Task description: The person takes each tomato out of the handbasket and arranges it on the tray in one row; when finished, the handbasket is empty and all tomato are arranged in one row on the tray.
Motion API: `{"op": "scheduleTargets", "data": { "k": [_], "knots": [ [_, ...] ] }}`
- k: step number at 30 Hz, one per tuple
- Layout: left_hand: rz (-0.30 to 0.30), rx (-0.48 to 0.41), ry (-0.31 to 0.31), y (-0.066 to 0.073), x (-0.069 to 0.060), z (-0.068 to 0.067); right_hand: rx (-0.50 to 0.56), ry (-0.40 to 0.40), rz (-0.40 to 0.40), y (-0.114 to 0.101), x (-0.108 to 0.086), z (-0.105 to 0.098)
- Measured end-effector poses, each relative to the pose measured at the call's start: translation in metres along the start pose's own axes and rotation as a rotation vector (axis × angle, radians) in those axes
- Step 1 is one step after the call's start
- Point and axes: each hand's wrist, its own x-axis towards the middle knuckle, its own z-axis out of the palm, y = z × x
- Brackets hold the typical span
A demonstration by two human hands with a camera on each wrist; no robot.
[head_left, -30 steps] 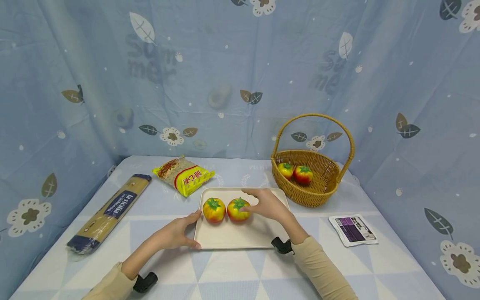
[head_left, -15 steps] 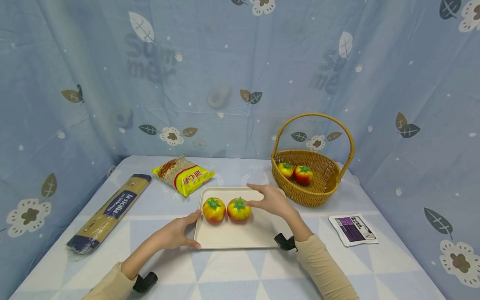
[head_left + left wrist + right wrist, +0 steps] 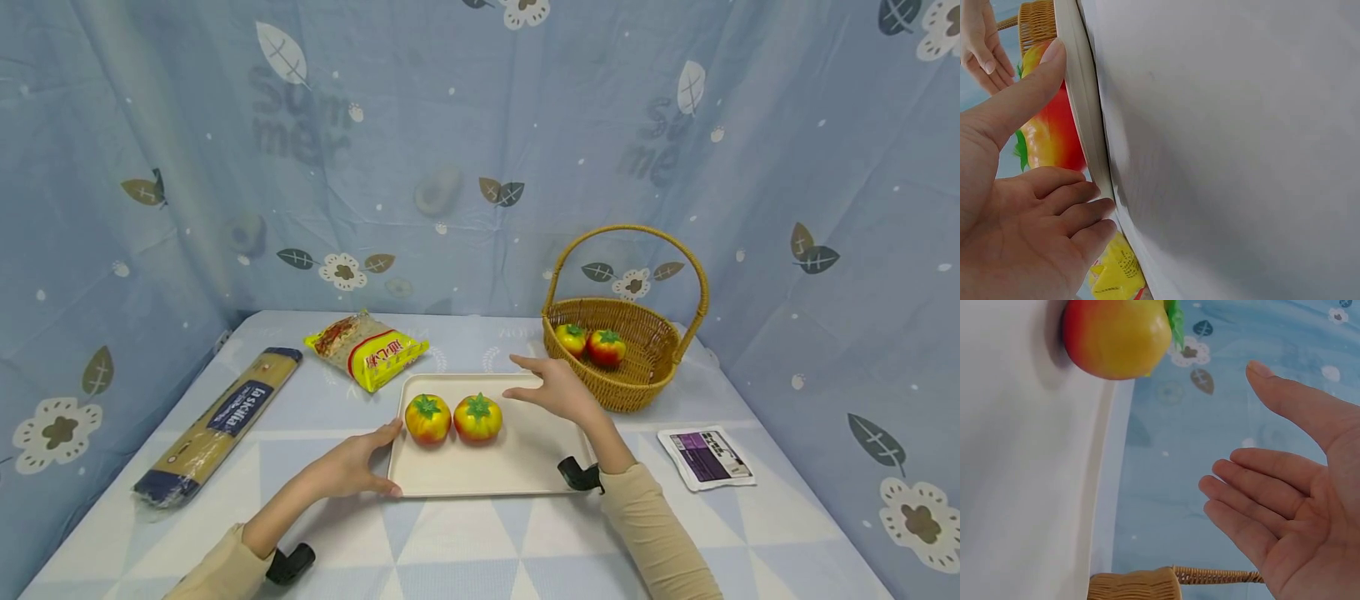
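Note:
Two red-and-yellow tomatoes with green tops, a left one [image 3: 428, 420] and a right one [image 3: 477, 419], sit side by side on a cream tray [image 3: 487, 477]. My left hand [image 3: 351, 467] touches the tray's left edge, thumb and fingers spread and fairly straight; the left wrist view shows the fingertips at the rim [image 3: 1082, 94]. Over the tray's right part hovers my right hand [image 3: 561, 392], fingers extended and apart from the right tomato. In the right wrist view, nothing lies between the right hand's [image 3: 1291, 506] thumb and fingers, and one tomato [image 3: 1116, 337] shows beyond them.
A wicker basket [image 3: 607, 387] with a tall handle holds two more tomatoes [image 3: 588, 346] at the back right. Right of the tray lies a white-and-purple packet [image 3: 707, 459]. A yellow noodle bag [image 3: 367, 350] and a long spaghetti pack [image 3: 221, 427] lie to the left.
My right hand has moved away from the right tomato, toward the right and slightly back. The left hand, tray and tomatoes have stayed in place.

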Motion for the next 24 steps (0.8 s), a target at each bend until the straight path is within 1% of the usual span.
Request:
{"op": "scheduleTargets", "data": {
  "k": [6, 13, 20, 24],
  "knots": [
    [-0.002, -0.006, 0.001, 0.001, 0.0, -0.001, 0.0, 0.033, 0.017, 0.009, 0.0, -0.008],
    [0.002, -0.006, -0.002, 0.001, 0.0, 0.0, 0.03, 0.06, 0.041, 0.018, 0.0, -0.015],
    [-0.006, -0.003, -0.002, 0.001, 0.0, -0.001, -0.041, 0.078, 0.076, 0.024, -0.001, -0.022],
    [-0.012, -0.004, -0.004, 0.001, 0.0, 0.0, -0.036, 0.088, 0.091, 0.026, -0.002, -0.025]
  ]
}}
